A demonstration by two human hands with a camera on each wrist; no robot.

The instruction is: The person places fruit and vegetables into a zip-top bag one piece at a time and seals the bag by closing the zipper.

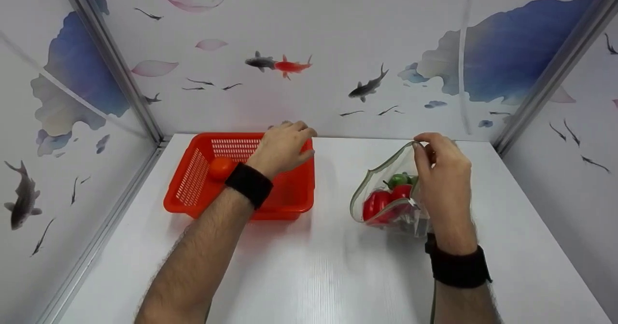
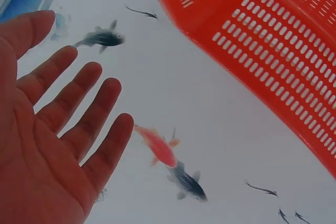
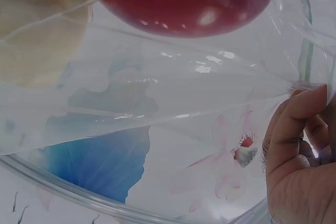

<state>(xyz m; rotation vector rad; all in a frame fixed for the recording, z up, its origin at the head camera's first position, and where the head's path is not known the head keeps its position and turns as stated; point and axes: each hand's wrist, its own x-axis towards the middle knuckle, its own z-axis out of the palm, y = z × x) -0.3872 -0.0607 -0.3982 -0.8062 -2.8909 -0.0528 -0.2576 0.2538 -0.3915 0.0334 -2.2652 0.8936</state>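
Observation:
My right hand (image 1: 445, 184) pinches the rim of a clear plastic bag (image 1: 414, 223) with a grey-green edge, between thumb and fingers. The bag's mouth gapes toward the left. Inside it lie glossy red pepper-like vegetables (image 1: 377, 204) and a green one with a stem (image 1: 398, 181). The right wrist view also shows a pale yellowish thing (image 3: 39, 30) through the plastic. My left hand (image 1: 285, 147) hovers over the right part of a red plastic basket (image 1: 175, 199), fingers apart and holding nothing. A round orange-red tomato-like thing (image 1: 221, 168) lies in the basket, left of my wrist.
Basket and bag stand on a white table (image 1: 314, 266), basket on the left, bag on the right. A white wall (image 1: 309, 102) printed with fish and petals rises right behind them. Side panels with metal frame posts (image 1: 116, 58) close off both sides.

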